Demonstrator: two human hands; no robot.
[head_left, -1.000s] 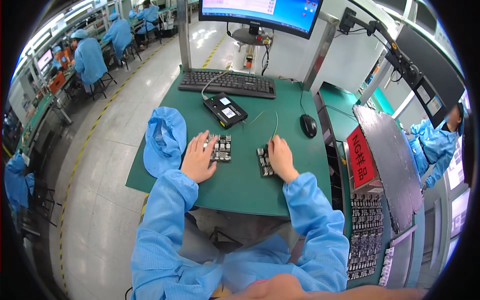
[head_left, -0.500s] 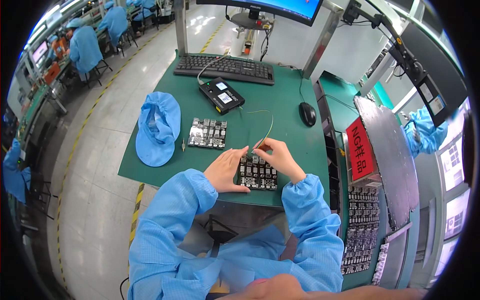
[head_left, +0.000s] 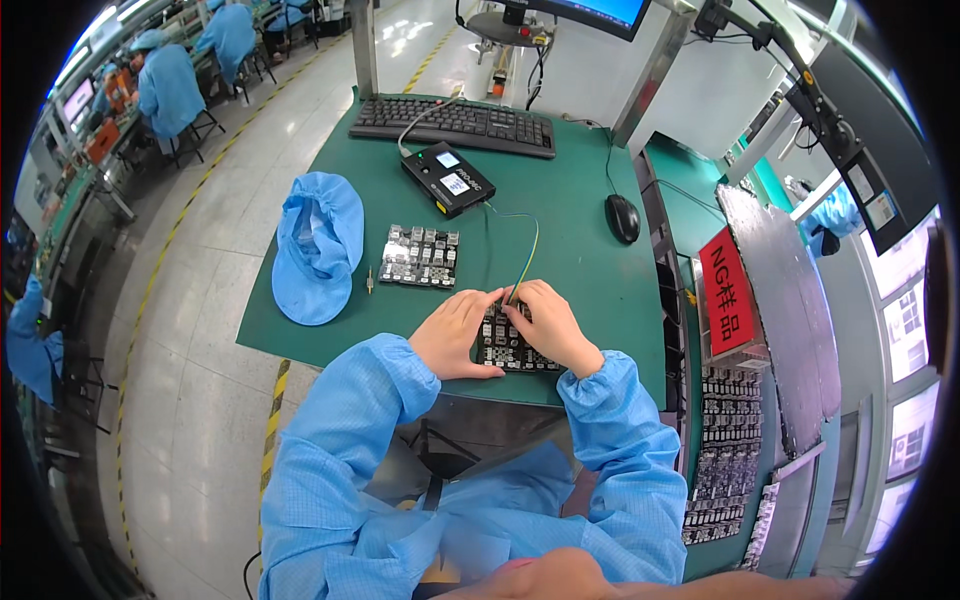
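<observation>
A dark circuit board panel [head_left: 508,352] with rows of small components lies near the table's front edge. My left hand [head_left: 447,335] holds its left side, thumb along the lower edge and fingers toward the top. My right hand [head_left: 552,326] pinches the end of a thin yellow-green cable [head_left: 532,248] over the panel's upper part, close to the left fingertips. The fingers hide that cable end, so contact with the board cannot be made out. The cable's other end runs to a small black box [head_left: 447,180] with a lit screen. Up and left lies a second circuit board panel [head_left: 420,257].
A blue cap [head_left: 318,250] and a small metal part [head_left: 370,281] lie at the left. A keyboard [head_left: 455,125] spans the back, with a mouse [head_left: 622,218] at the right. Beyond the right edge stand a red sign [head_left: 727,291] and stacked boards [head_left: 728,450]. Co-workers sit far left.
My right hand has shifted slightly left with the cable end, nearer the left fingertips, its fingers now lower over the board. The view has tilted a little; the left hand keeps its hold.
</observation>
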